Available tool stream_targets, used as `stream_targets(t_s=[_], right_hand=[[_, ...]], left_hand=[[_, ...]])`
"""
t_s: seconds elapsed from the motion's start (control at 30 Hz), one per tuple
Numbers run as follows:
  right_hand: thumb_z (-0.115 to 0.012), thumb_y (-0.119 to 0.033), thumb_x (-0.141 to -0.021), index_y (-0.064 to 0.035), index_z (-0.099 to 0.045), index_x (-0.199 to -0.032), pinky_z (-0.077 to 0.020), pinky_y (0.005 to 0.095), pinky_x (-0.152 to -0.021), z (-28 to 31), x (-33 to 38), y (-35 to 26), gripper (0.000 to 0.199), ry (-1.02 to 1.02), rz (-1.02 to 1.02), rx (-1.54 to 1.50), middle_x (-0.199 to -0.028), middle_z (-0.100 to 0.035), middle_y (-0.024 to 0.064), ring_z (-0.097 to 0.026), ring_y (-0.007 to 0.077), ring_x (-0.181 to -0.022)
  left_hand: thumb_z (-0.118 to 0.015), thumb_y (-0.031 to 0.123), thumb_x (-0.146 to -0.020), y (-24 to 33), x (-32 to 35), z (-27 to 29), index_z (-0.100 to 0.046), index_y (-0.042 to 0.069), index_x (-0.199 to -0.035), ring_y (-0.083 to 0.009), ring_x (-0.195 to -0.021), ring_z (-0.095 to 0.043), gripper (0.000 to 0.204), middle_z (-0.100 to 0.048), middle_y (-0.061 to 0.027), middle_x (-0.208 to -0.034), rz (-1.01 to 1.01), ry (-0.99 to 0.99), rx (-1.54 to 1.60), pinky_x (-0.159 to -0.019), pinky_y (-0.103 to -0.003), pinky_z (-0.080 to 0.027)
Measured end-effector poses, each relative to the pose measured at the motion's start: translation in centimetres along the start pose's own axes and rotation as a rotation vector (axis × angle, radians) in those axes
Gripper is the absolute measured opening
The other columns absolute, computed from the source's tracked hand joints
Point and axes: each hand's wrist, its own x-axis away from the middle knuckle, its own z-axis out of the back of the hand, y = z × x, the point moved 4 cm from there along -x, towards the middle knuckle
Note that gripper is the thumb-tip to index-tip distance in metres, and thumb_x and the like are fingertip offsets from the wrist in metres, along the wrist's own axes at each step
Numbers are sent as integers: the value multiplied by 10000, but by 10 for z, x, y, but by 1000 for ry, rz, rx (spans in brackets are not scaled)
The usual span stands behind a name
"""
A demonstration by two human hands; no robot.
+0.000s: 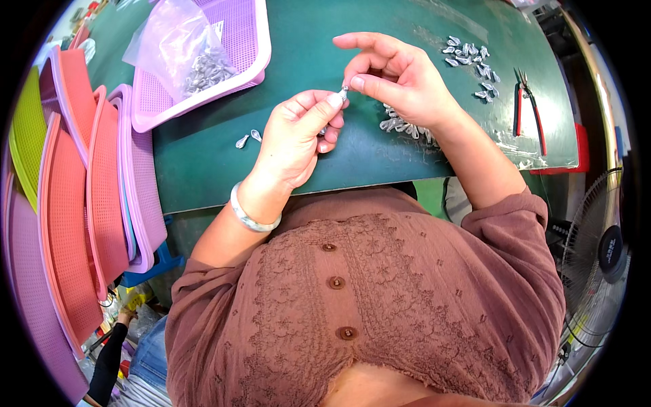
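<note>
Pinching a small silvery drop-shaped piece (344,91) between them, the left hand (298,136) and the right hand (397,78) are brought together above the dark green table (339,156). The piece is clamped at the tip of the left thumb and forefinger, and it is also touched by the right thumb and forefinger, so both hands are closed on it (the exact hold is too small to be made out). A pale bangle (251,216) is worn on the left wrist.

Two loose silvery pieces (248,138) are seen lying on the table just left of the left hand. A row of similar pieces (407,127) is partly hidden under the right hand, and a scattered group of pieces (471,62) is spread further off to the right. Red-handled pliers (529,108) are laid near the right edge of the table.

A purple basket (237,68) is set at the far left of the table, and a clear plastic bag (183,51) of silvery pieces is held in it. Stacked baskets (74,203) in pink, purple and green are stood on edge to the left. A fan (597,258) is seen at the right.
</note>
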Motion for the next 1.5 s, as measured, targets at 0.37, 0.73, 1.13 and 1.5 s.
stream_targets(t_s=[0.37, 0.73, 1.13, 1.5], right_hand=[[-571, 18, -789, 10, -493, -1190, -428, 205, -697, 1, 1, 0, 409, -79, -38, 114, -785, -577, 4, -530, 61, -741], [-555, 19, -769, -14, -521, -1149, -435, 224, -658, -1, 3, -1, 383, -163, 40, 252, -719, -570, 13, -517, 78, -678], [-535, 30, -773, -16, -485, -1197, -443, 239, -674, -4, 4, 1, 430, -173, 84, 281, -729, -572, 26, -529, 96, -684], [-522, 42, -810, -49, -416, -1313, -421, 215, -697, -6, 6, 4, 522, -190, 39, 218, -770, -552, 4, -501, 74, -717]], left_hand=[[-631, 190, -839, 3, 2, 2, -610, 39, -851, -34, -528, -442, 153, -538, 23, -661, 11, 65, -234, -461, -152, -343], [-631, 173, -832, 13, 3, 5, -617, 11, -830, -23, -537, -430, 162, -524, 47, -647, -89, 23, -583, -466, -175, -351], [-603, 174, -857, 11, 2, 4, -600, 14, -842, -16, -526, -396, 161, -506, 41, -639, -93, 10, -627, -467, -154, -318], [-584, 183, -871, 7, 2, 6, -600, 24, -867, -20, -541, -403, 160, -505, 37, -658, -70, -10, -568, -476, -148, -326]])
